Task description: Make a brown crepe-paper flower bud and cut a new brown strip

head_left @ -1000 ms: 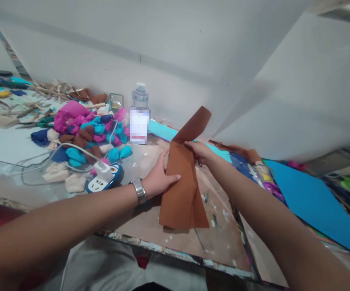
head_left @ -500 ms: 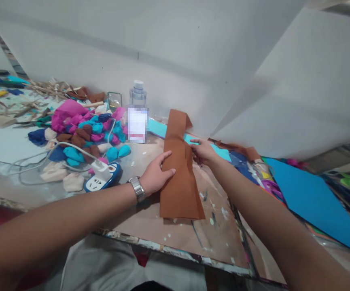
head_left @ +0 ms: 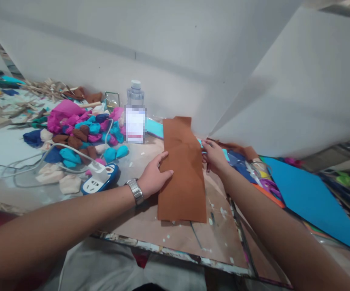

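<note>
A brown crepe paper strip [head_left: 181, 182] lies lengthwise in front of me, folded over on itself, with creases across its upper half. My left hand [head_left: 153, 176], wearing a metal-band watch [head_left: 135, 190], grips the paper's left edge with the thumb on top; some of its fingers are hidden under the sheet. On the opposite side, my right hand [head_left: 215, 155] pinches the paper's right edge near its upper part. Light-blue paper [head_left: 155, 128] shows behind the brown sheet.
Left of the paper are a blue-and-white power strip [head_left: 100, 180] with a white cable and crumpled paper pieces [head_left: 71, 137] in several colours. A bottle [head_left: 135, 95] stands behind a lit phone [head_left: 134, 125] near the wall. Blue sheets [head_left: 314, 198] lie at right.
My right hand has drawn the paper's right edge outward to the right, so the strip looks wider and flatter. My left hand keeps nearly the same place on its left edge.
</note>
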Demonstrator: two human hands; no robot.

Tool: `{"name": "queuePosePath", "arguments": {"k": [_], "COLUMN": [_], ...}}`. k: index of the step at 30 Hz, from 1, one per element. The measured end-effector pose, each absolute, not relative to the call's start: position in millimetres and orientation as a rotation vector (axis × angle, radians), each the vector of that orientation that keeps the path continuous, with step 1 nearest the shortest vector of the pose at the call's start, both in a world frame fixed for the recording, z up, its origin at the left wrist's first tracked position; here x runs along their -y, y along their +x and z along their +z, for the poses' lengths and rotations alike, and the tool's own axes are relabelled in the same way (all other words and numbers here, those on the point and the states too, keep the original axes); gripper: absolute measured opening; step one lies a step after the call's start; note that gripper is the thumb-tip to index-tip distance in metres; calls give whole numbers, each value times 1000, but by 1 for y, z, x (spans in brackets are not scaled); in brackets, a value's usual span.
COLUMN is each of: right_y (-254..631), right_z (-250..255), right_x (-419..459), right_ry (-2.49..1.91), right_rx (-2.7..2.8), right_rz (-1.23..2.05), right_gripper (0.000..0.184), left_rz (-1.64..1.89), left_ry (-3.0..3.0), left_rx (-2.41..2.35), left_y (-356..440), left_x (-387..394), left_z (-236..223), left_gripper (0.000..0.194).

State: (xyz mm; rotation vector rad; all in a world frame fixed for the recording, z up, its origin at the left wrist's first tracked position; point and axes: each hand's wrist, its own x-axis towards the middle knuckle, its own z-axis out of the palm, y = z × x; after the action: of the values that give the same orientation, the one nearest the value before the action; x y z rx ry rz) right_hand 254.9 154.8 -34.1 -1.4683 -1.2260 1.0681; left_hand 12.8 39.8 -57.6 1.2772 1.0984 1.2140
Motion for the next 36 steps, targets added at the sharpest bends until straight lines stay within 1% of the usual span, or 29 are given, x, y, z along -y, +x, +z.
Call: {"name": "queuePosePath", "arguments": {"k": [1,3,6,9,14,19,23,27,33,36], "right_y": [256,259,263,266,267,260,256,254,256,263], "right_z": [-35,-37,-37,-31,-23,-28,-31,-29,-32,-34], "right_x": [-150,-141,-128,-118,-110,-114,-118,-123,-131,-124], "right_ry": [-1465,-1465,-1446,-1429,-1442,-1444,-1455,-1454,-1465,-1448], "right_rx": [1234,1241,1245,1275,1333,1306,1308,1316,1311,1312], "right_rz": [1128,1225,1340,1430,1530,1504,1501,1417,1307,1176], "right_gripper": [26,36,48,47,40,36,43,43,32,37], "left_rz": [1210,1204,1187,1169,1099,1137,1168,1161,1154,1154], "left_ry": [1275,1263,1228,1178,1075,1100,1122,1122,1127,1147], "left_rx": [-1091,-1071,-1038,-1029,-1076,-1142,-1181,-1199,-1212,-1220], "left_y": [13,14,14,14,14,15,16,16,15,13], "left_x": [-39,-38,-37,-38,-41,-40,-37,-37,-40,-40], "left_z": [-58,-58,-56,-56,-57,-53,-48,-48,-55,-57], "left_gripper": [78,78,72,67,71,78,85,90,97,96]}}
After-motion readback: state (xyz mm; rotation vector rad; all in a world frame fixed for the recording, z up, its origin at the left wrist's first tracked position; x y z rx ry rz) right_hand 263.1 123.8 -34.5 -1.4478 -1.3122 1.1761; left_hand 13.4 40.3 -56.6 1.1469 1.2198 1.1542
